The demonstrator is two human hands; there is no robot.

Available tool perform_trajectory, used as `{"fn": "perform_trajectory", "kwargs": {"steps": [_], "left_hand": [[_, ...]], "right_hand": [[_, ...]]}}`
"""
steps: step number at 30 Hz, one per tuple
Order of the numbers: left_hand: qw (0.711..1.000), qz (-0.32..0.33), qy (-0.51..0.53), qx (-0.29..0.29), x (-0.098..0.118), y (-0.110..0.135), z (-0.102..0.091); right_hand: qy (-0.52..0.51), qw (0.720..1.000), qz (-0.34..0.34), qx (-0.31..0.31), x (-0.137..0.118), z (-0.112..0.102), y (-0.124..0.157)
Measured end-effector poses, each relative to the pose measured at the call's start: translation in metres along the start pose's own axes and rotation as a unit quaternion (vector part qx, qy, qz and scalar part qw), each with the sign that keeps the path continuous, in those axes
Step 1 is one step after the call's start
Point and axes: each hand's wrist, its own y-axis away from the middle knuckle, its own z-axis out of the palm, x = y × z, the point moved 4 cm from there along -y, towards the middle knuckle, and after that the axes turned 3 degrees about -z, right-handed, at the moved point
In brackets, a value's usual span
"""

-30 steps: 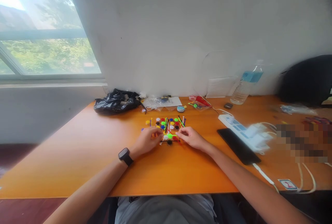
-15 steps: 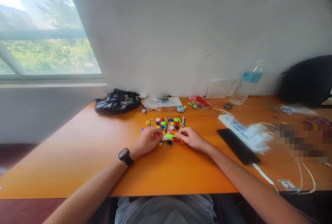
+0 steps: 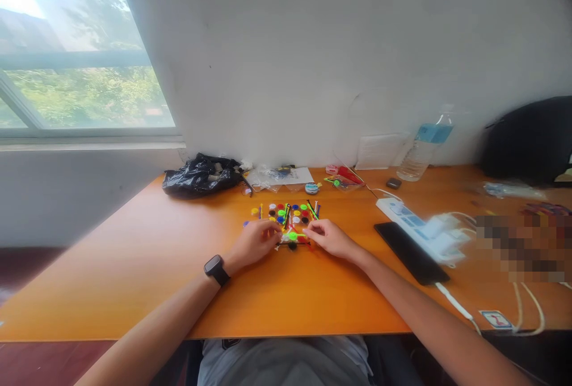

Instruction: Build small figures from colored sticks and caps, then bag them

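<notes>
Between my two hands is a bright green plastic piece (image 3: 293,236) with a round middle and thin arms. My left hand (image 3: 255,242), a dark watch on its wrist, pinches at its left end with bent fingers. The thumb and forefinger of my right hand (image 3: 331,239) close on the right end. Just below lies a black round piece (image 3: 292,246) on a thin dark stick. Beyond my fingers, coloured round discs (image 3: 280,212) and thin plastic sticks (image 3: 313,210) are laid out in rows; my left hand partly covers some of them.
A black plastic bag (image 3: 201,176) lies at the back left, near a white paper (image 3: 301,176) with clear wrapping. On the right are a black phone (image 3: 409,252) on a white cable, a power strip (image 3: 406,219) with plugs, and a water bottle (image 3: 422,148).
</notes>
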Motion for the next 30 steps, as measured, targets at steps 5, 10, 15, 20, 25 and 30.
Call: {"fn": "perform_trajectory", "kwargs": {"steps": [5, 10, 15, 20, 25, 30], "left_hand": [[1.000, -0.004, -0.005, 0.019, 0.001, 0.000, -0.002], [0.996, -0.027, 0.013, 0.083, -0.001, -0.001, -0.012], [0.980, -0.067, 0.077, 0.172, -0.006, -0.004, -0.036], [0.957, -0.109, 0.083, 0.257, -0.026, -0.008, -0.058], [0.970, -0.130, -0.034, 0.204, -0.042, -0.009, -0.060], [0.970, -0.124, -0.165, 0.126, -0.038, -0.006, -0.048]], "right_hand": [[-0.017, 1.000, 0.010, 0.006, -0.012, -0.002, 0.003], [-0.011, 0.999, 0.019, 0.041, -0.019, -0.007, 0.004], [-0.020, 0.998, 0.016, 0.061, -0.011, -0.011, 0.000], [-0.017, 0.997, 0.008, 0.073, -0.008, -0.011, -0.002], [-0.020, 0.997, 0.004, 0.071, -0.010, -0.010, -0.002], [-0.016, 0.998, -0.001, 0.068, -0.010, -0.011, -0.001]]}}
